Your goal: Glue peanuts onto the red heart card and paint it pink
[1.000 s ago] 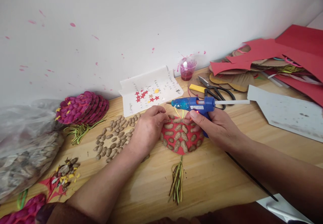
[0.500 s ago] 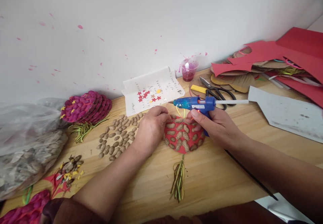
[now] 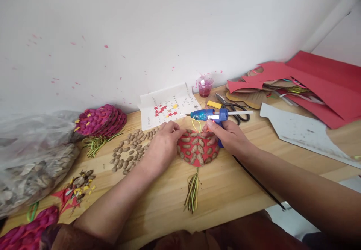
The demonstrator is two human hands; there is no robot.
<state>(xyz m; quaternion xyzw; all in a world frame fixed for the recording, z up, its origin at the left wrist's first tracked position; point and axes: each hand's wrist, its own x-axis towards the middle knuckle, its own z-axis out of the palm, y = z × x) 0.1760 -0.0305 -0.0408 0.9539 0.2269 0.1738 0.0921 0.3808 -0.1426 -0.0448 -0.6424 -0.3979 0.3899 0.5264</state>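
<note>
My right hand (image 3: 229, 135) grips a blue hot glue gun (image 3: 204, 114) with a white glue stick (image 3: 239, 112) out of its back end. Its nozzle points left, above the top of a red disc (image 3: 200, 160). Rows of peanuts (image 3: 194, 149) cover this disc, which has a yellow loop (image 3: 196, 125) at the top and a green and brown yarn tassel (image 3: 192, 193) below. At the disc's upper left edge, my left hand (image 3: 165, 143) has its fingertips pinched together; whatever lies between them is hidden.
Loose peanuts (image 3: 131, 152) lie left of the disc. Behind are paper with small stars (image 3: 160, 109), a plastic cup (image 3: 205, 86) and scissors (image 3: 239, 111). Stacked purple discs (image 3: 101, 120) and a plastic bag (image 3: 34, 167) stand left; red sheets (image 3: 321, 81) lie right. The gun's cord (image 3: 259, 182) runs under my right forearm.
The view has shifted, so the table's things appear a little further left. My left fingers look slightly straighter at the disc's edge; my right hand keeps its hold on the glue gun.
</note>
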